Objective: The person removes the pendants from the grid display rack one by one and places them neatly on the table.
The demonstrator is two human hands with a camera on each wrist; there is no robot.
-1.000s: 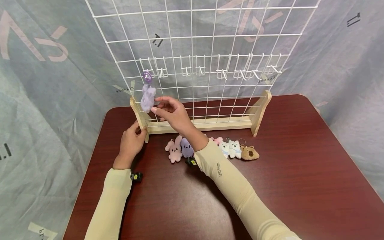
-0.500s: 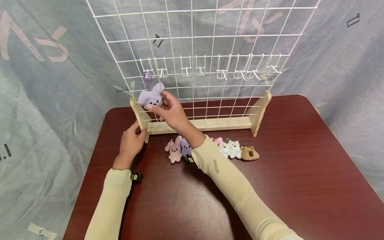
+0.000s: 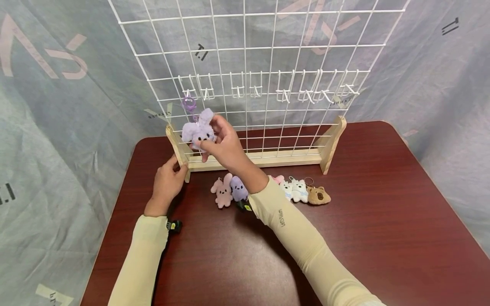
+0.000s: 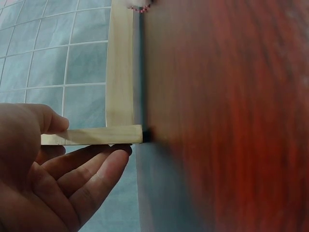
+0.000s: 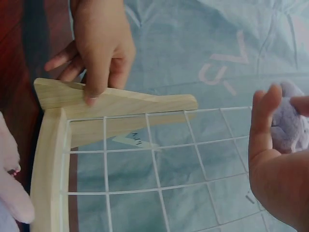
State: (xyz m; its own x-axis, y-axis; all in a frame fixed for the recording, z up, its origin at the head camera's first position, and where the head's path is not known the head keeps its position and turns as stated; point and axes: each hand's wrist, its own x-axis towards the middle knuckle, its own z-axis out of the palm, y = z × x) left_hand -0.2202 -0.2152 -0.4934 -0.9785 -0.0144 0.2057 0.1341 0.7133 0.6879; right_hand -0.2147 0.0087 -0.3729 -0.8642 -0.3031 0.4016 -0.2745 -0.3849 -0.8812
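Observation:
My right hand (image 3: 226,146) pinches a lilac bunny plush keychain (image 3: 206,127), thumb across the front of its body and fingers behind. The plush faces the head camera with its ears up. Its purple ring (image 3: 189,103) overlaps the lower part of the leftmost white hook (image 3: 189,92) in the head view. In the right wrist view the lilac plush (image 5: 287,125) shows only partly behind the fingers. My left hand (image 3: 168,180) grips the wooden side stand (image 3: 178,151) of the wire rack, the thumb (image 4: 57,123) on one face and the fingers on the other.
The white wire grid (image 3: 260,46) rises from the wooden base bar (image 3: 268,158). Several more hooks (image 3: 283,94) hang along it. In front lie a pink bunny plush (image 3: 223,193), a purple plush (image 3: 239,189), white bear plushes (image 3: 300,190) and a brown plush (image 3: 319,195).
The lilac bunny turned from side-on to facing the camera, then shifted slightly right and down with my right hand. Its ring sits lower. My left hand stayed on the stand.

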